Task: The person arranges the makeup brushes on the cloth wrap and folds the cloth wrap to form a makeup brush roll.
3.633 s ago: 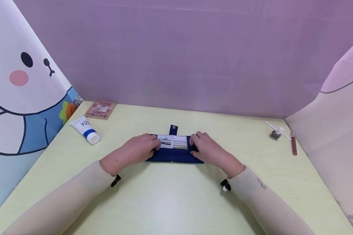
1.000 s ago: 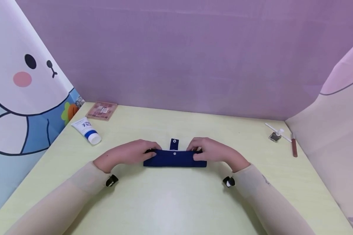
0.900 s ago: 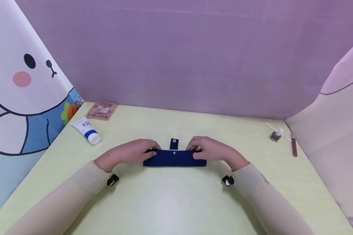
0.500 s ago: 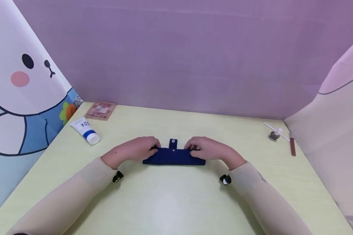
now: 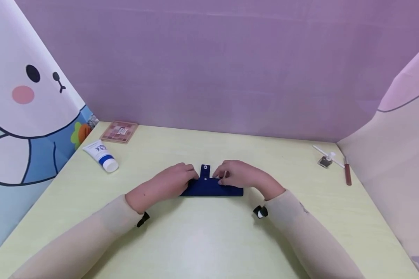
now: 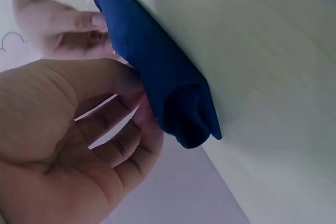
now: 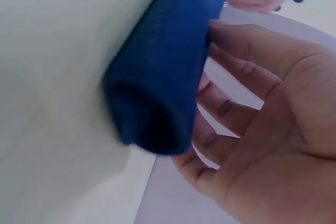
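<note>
A navy blue fabric roll [image 5: 213, 189] lies across the middle of the yellow-green table [image 5: 202, 236]. Its small snap tab [image 5: 205, 169] sticks out on the far side. My left hand [image 5: 176, 180] covers the roll's left half, fingertips close to the tab. My right hand [image 5: 235, 176] grips the right half, fingertips also near the tab. In the left wrist view the roll [image 6: 152, 72] has my left hand's fingers [image 6: 121, 135] curled behind it. In the right wrist view the roll's open end [image 7: 152, 114] shows, with my right hand's fingers [image 7: 231, 108] behind it.
A white tube with a blue band [image 5: 101, 155] and a pink eyeshadow palette [image 5: 119, 131] lie at the back left. A small compact with a white stick [image 5: 326, 159] and a brown pencil [image 5: 347, 174] lie at the right. Purple and cartoon panels wall the table in.
The pouch lay open with white tools showing; it is now rolled up. In the last second both hands slid inward along the roll toward the snap tab.
</note>
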`<state>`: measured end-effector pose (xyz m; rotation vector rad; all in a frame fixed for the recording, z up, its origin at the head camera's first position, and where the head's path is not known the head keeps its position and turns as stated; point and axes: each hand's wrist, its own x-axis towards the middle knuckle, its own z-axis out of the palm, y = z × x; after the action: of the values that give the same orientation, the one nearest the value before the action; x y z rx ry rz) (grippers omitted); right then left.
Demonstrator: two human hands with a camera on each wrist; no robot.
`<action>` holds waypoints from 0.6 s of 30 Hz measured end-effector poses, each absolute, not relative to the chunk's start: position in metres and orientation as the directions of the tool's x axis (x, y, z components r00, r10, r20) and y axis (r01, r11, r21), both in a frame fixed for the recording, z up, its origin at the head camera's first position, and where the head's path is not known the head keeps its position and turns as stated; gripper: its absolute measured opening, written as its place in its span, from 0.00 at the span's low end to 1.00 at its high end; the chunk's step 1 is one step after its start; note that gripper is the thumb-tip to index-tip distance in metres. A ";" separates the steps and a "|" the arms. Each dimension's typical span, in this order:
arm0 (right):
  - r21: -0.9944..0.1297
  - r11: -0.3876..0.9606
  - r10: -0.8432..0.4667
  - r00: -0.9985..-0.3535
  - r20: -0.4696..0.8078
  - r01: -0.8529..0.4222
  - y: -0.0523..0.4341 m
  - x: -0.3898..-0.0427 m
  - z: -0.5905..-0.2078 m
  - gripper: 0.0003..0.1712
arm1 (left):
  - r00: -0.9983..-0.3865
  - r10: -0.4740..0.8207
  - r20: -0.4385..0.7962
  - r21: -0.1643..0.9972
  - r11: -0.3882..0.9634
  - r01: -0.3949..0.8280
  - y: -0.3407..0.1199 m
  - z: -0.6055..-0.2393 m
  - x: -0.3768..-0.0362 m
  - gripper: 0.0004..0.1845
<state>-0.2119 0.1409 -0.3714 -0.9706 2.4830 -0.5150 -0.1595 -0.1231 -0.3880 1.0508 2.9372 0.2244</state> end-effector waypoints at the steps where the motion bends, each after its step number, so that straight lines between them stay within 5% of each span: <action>1: -0.501 0.690 -0.698 -0.664 -0.268 -0.523 0.139 -0.214 -0.371 0.19 | -0.765 0.643 0.038 0.133 0.755 0.642 -0.122 -0.388 -0.159 0.13; 9: -0.539 0.748 -0.622 -0.693 -0.366 -0.386 0.122 -0.228 -0.376 0.38 | -0.762 0.647 -0.003 0.095 0.759 0.644 -0.118 -0.388 -0.154 0.13; 18: -0.599 0.668 -0.672 -0.703 -0.232 -0.441 0.119 -0.223 -0.378 0.17 | -0.817 0.575 -0.052 0.252 0.799 0.546 -0.121 -0.386 -0.153 0.21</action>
<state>-0.2226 0.1195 -0.3783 -0.8682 2.4456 -0.7155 -0.1528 -0.1206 -0.3864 0.8951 2.8592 0.3424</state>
